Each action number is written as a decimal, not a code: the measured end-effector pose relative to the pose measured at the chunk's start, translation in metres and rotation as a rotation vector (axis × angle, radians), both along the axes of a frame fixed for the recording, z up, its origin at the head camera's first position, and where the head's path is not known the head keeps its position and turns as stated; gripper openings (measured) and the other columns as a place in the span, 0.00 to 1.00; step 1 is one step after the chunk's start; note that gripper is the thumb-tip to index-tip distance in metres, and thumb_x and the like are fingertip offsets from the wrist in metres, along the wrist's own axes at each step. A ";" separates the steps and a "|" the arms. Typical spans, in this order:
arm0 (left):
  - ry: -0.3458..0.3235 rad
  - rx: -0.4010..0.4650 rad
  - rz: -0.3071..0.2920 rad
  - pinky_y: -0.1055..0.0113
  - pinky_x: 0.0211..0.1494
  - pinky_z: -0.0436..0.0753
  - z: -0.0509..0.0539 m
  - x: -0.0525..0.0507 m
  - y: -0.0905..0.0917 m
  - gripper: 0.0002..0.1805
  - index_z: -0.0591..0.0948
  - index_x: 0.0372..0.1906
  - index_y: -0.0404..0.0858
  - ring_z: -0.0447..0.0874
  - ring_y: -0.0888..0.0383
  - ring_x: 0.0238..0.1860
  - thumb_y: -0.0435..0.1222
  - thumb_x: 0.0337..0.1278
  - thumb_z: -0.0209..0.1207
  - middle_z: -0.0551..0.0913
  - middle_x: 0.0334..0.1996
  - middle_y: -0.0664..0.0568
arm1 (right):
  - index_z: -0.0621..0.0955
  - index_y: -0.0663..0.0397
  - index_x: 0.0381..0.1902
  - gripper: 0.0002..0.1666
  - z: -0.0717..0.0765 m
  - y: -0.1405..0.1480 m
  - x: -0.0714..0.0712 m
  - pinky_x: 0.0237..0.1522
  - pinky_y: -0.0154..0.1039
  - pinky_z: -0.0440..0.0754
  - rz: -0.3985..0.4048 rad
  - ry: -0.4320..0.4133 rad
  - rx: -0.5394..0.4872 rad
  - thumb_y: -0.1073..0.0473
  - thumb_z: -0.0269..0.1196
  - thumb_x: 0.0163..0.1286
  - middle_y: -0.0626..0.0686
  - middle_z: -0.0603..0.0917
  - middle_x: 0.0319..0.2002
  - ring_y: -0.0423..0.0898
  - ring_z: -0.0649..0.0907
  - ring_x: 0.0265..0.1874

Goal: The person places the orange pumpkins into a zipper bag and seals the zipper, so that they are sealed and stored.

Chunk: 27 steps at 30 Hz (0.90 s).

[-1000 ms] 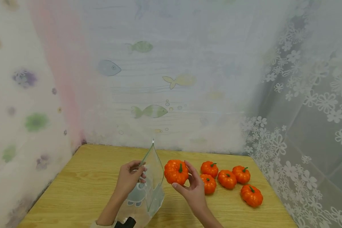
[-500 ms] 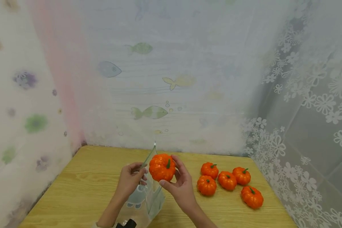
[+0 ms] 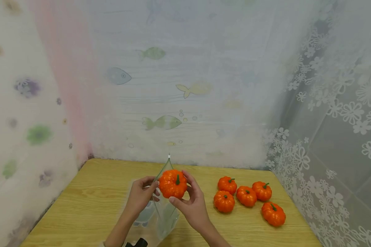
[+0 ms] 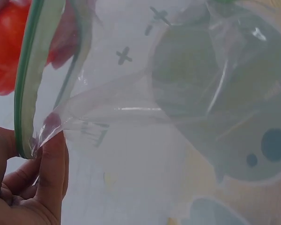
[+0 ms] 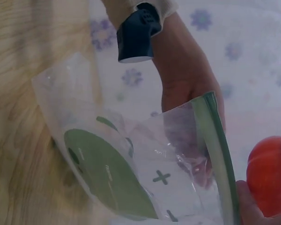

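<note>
A clear zip bag point(image 3: 167, 221) with a green rim and a printed green cartoon figure stands with its mouth spread. My left hand point(image 3: 142, 195) pinches the rim between thumb and fingers, as the left wrist view shows at the bag's green zip strip point(image 4: 24, 89). Between the thumb and fingers of my right hand point(image 3: 192, 203) is a small orange pumpkin point(image 3: 172, 185) with a green stem. That pumpkin is at the bag's mouth; in the right wrist view the pumpkin point(image 5: 269, 176) appears just outside the rim. Part of the far rim is hidden behind it.
Several more small pumpkins lie to the right on the wooden table point(image 3: 96, 192), among them a pumpkin point(image 3: 273, 214) nearest the right edge. A curtain point(image 3: 204, 137) printed with fish hangs behind the table. A black wrist camera point(image 3: 137, 243) sits on the left forearm.
My right hand has carried the pumpkin leftward, from beside the bag to its mouth. The left hand has stayed nearly still on the rim. The other pumpkins have not moved.
</note>
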State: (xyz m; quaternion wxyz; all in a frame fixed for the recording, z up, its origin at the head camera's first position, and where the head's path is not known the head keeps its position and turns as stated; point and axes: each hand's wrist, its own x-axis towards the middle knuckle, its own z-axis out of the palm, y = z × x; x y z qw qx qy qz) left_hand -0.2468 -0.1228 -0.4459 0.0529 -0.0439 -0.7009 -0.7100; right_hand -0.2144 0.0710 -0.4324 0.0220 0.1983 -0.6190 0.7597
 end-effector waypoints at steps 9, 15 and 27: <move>0.028 -0.010 -0.032 0.65 0.29 0.89 -0.002 -0.004 0.000 0.11 0.82 0.52 0.25 0.83 0.56 0.26 0.28 0.73 0.56 0.82 0.33 0.43 | 0.65 0.50 0.77 0.47 -0.010 0.007 -0.003 0.55 0.45 0.86 -0.015 -0.037 0.062 0.70 0.72 0.63 0.59 0.63 0.72 0.57 0.73 0.66; 0.020 -0.015 -0.034 0.66 0.28 0.89 -0.003 -0.006 0.001 0.11 0.83 0.52 0.26 0.83 0.59 0.25 0.28 0.73 0.56 0.82 0.34 0.40 | 0.64 0.51 0.77 0.47 -0.015 0.010 -0.004 0.55 0.45 0.86 -0.012 -0.024 0.112 0.69 0.71 0.64 0.60 0.62 0.73 0.60 0.70 0.68; 0.014 -0.013 -0.052 0.66 0.29 0.89 -0.002 -0.007 0.003 0.11 0.83 0.51 0.26 0.83 0.59 0.25 0.29 0.74 0.56 0.82 0.34 0.42 | 0.64 0.51 0.77 0.47 -0.025 0.015 -0.010 0.54 0.44 0.87 -0.034 0.003 0.221 0.67 0.72 0.64 0.58 0.62 0.75 0.63 0.66 0.70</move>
